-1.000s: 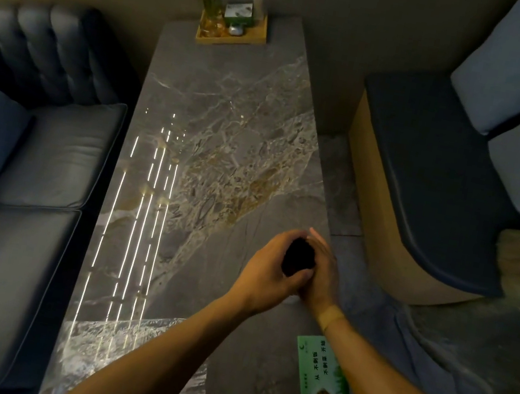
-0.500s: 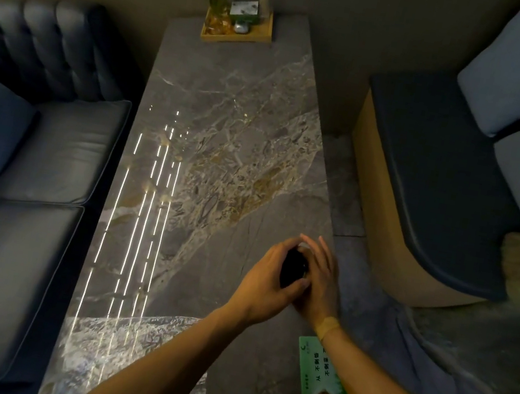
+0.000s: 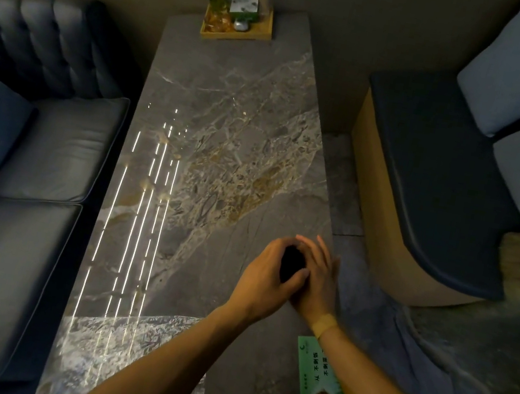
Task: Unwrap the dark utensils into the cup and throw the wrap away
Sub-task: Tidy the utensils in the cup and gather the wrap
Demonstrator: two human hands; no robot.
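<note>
Both my hands meet above the near right part of the marble table [image 3: 215, 127]. My left hand [image 3: 264, 275] is curled around a small dark object [image 3: 291, 264], its thumb across the object's lower side. My right hand [image 3: 319, 275] lies against the object's right side, fingers stretched out and slightly apart, pointing away from me. The dark object is mostly covered by the hands, and I cannot tell whether it is a cup or the wrapped utensils. No wrap shows clearly.
A green printed packet [image 3: 322, 381] lies at the table's near right edge, partly under my right forearm. A wooden tray [image 3: 236, 34] with a plant and a small box stands at the far end. Sofas flank the table on the left and right.
My right hand's fingers have uncurled from around the dark object and now lie stretched along it. The left hand keeps its grip, and both hands stay in nearly the same place.
</note>
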